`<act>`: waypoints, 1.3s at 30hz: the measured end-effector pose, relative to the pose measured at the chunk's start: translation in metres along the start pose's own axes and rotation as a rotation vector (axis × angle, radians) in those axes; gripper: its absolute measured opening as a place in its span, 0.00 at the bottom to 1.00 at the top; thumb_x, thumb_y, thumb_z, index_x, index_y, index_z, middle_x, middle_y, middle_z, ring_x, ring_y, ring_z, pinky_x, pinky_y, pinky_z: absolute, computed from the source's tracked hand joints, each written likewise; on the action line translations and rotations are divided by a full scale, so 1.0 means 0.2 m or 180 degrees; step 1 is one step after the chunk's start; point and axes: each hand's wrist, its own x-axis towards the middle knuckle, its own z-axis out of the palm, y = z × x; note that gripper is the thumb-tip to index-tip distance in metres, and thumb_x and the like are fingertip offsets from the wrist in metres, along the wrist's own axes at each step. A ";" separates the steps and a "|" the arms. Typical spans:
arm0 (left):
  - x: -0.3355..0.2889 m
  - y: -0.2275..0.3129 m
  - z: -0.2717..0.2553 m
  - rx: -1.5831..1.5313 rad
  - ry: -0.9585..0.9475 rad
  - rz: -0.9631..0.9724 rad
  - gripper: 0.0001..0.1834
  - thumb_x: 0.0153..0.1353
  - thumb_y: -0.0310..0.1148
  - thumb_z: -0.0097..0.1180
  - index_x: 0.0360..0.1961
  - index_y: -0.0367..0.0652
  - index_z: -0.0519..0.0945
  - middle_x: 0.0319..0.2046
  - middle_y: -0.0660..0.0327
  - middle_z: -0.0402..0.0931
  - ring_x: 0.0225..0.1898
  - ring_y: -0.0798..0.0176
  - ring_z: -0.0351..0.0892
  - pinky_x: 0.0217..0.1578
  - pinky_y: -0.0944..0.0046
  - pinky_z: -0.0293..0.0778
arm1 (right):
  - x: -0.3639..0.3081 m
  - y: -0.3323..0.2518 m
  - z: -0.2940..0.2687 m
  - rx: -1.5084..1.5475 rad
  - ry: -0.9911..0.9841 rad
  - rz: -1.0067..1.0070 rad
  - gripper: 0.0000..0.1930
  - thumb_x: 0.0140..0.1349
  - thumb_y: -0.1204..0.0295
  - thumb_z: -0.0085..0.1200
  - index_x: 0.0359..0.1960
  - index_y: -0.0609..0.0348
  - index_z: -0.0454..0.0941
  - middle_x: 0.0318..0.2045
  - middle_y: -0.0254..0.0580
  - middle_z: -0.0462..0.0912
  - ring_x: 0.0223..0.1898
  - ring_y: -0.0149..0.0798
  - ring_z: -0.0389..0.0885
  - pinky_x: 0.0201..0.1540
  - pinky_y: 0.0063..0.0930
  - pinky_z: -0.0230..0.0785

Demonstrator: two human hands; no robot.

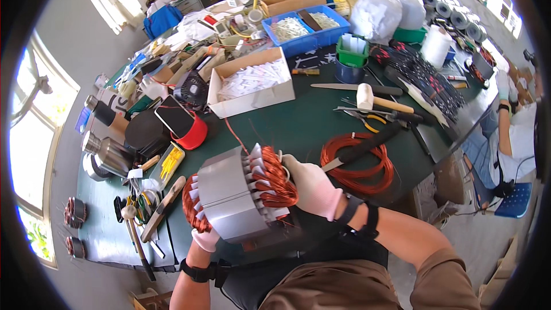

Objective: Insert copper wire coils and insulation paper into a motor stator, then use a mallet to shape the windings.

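A motor stator [228, 195] lies on its side at the table's near edge, a grey metal cylinder with copper windings [274, 178] bulging from both ends. White insulating paper tabs stick out between the coils. My right hand [313, 186], in a white glove, is closed on the windings at the right end; its fingertips are partly hidden by the copper. Low at the left end, my gloved left hand [205, 240] holds the stator from below, most of its fingers out of sight behind it. A loose copper wire [235, 135] rises from the top.
A copper wire coil [357, 163] lies to the right, with pliers [367, 119] and a white-headed mallet [381, 101] beyond. Farther back stand a paper-filled box [252, 83] and a blue bin [307, 27]. A red tape roll [192, 132] sits left. Another person [516, 126] sits at right.
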 end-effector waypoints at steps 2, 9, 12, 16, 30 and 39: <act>-0.16 -0.16 -0.07 -0.0056 -0.0063 -0.0133 0.22 0.78 0.29 0.37 0.69 0.37 0.67 0.56 0.60 0.77 0.55 0.68 0.79 0.56 0.71 0.77 | 0.00 0.03 0.07 0.0044 0.0240 -0.0032 0.14 0.74 0.64 0.51 0.48 0.63 0.69 0.30 0.63 0.83 0.36 0.67 0.82 0.39 0.56 0.73; -0.21 -0.45 -0.07 -0.0168 0.0040 -0.0482 0.21 0.77 0.29 0.38 0.68 0.37 0.67 0.55 0.60 0.77 0.53 0.68 0.80 0.54 0.71 0.77 | -0.04 -0.04 0.08 -0.0147 -0.0056 0.0882 0.15 0.74 0.62 0.49 0.42 0.65 0.72 0.31 0.66 0.83 0.38 0.69 0.82 0.42 0.57 0.74; -0.39 -0.61 -0.18 -0.0243 0.0123 -0.0559 0.21 0.77 0.29 0.39 0.68 0.37 0.68 0.54 0.60 0.77 0.52 0.67 0.80 0.54 0.71 0.78 | -0.09 -0.10 0.11 -0.0051 0.0152 0.1017 0.15 0.72 0.62 0.49 0.41 0.64 0.73 0.30 0.66 0.83 0.36 0.69 0.82 0.41 0.59 0.74; -0.43 -0.81 -0.16 -0.0385 0.0256 -0.0524 0.21 0.77 0.29 0.39 0.68 0.37 0.68 0.54 0.60 0.78 0.52 0.67 0.80 0.53 0.71 0.78 | -0.09 -0.08 0.10 -0.0254 0.0244 0.0958 0.13 0.73 0.63 0.49 0.42 0.62 0.72 0.28 0.64 0.83 0.35 0.67 0.83 0.40 0.60 0.73; -0.29 0.14 -0.09 -0.1945 0.0887 -0.1363 0.27 0.68 0.21 0.56 0.68 0.38 0.70 0.58 0.59 0.78 0.56 0.64 0.80 0.57 0.62 0.75 | -0.24 0.16 -0.84 -0.1794 0.0702 -0.0257 0.07 0.64 0.72 0.55 0.38 0.58 0.84 0.39 0.48 0.85 0.44 0.53 0.83 0.49 0.45 0.76; -0.25 0.07 0.00 -0.1649 0.0908 -0.0857 0.27 0.67 0.23 0.58 0.67 0.37 0.69 0.64 0.59 0.72 0.63 0.63 0.73 0.64 0.61 0.69 | -0.16 0.47 -1.17 -0.3255 0.0442 0.1041 0.09 0.67 0.67 0.52 0.37 0.51 0.85 0.36 0.44 0.86 0.41 0.49 0.86 0.43 0.44 0.78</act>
